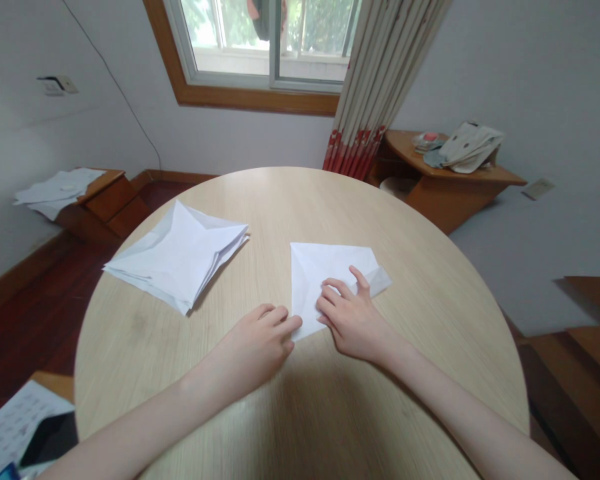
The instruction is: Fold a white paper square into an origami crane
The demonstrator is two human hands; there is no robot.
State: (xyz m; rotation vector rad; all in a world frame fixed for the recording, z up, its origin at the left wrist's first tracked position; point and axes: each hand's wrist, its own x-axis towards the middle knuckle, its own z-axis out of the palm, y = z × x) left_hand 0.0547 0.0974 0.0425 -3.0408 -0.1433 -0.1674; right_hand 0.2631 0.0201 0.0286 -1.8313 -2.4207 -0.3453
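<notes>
A folded white sheet of paper [307,280] lies on the round table, a little right of the middle, with creases along its left part and a small flap at its right tip. My left hand [265,337] is at the paper's lower left corner, its fingers curled and the thumb and index finger closed at that corner. Across the lower right of the sheet rests my right hand [353,317], fingers bent and spread apart, pressing on the paper. To the left sits a stack of folded white papers [185,247], with pointed corners and uneven edges.
The pale wooden table [280,200] has a curved edge. Lower left are a printed sheet [10,427] and a black phone-like object [53,440]. Beyond stand a cabinet with papers [63,190], a window [270,47], a curtain [375,73] and a corner shelf [430,193] holding a bag.
</notes>
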